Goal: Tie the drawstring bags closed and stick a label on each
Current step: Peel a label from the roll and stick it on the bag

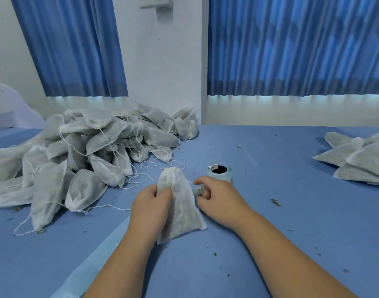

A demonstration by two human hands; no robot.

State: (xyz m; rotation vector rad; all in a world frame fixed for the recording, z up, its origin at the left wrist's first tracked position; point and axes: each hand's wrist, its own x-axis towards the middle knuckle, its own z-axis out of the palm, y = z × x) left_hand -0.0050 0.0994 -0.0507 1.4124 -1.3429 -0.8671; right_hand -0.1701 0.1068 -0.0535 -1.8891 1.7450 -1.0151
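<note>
A white drawstring bag [181, 209] filled with dark herbs lies on the blue table [270, 222] in front of me, its string wound around the neck. My left hand [151, 204] grips the bag's left side just below the neck. My right hand [214, 195] sits just right of the bag, its curled fingers pinching a small white label [200, 191]. The roll of labels [219, 172] stands upright directly behind my right hand.
A large heap of bags with loose strings [87, 151] covers the table's left side. A smaller pile of bags [360, 158], one showing a label, lies at the right edge. Herb crumbs dot the cloth. Blue curtains hang behind.
</note>
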